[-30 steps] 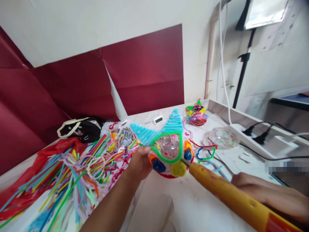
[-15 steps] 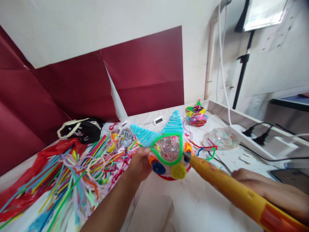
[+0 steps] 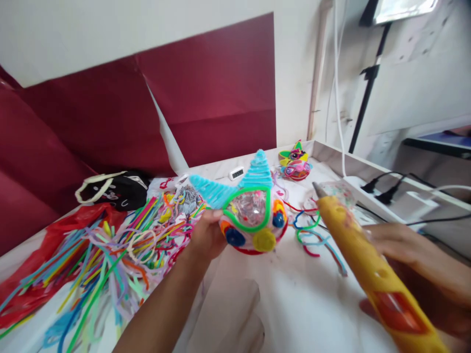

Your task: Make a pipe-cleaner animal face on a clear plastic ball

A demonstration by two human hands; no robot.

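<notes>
My left hand point(image 3: 205, 236) is closed on a craft ball point(image 3: 252, 215), held a little above the white table point(image 3: 294, 304). The ball is clear plastic with a green pipe-cleaner outline, two light blue cone ears, and blue, yellow and orange spiral discs. My right hand point(image 3: 412, 264) grips a yellow glue gun point(image 3: 368, 267), which points up and away, its metal tip well to the right of the ball and apart from it.
A heap of coloured pipe cleaners point(image 3: 110, 260) on red plastic covers the left of the table. A black pouch point(image 3: 117, 190), a small white clock point(image 3: 236, 173), a finished star-eared craft point(image 3: 294, 162), a clear ball point(image 3: 336, 191), loose bent pipe cleaners point(image 3: 312, 235) and a power strip point(image 3: 382, 193) lie behind.
The glue gun's tip has pulled away from the ball's right side and swung up and to the right. The ball in my left hand stays nearly where it was.
</notes>
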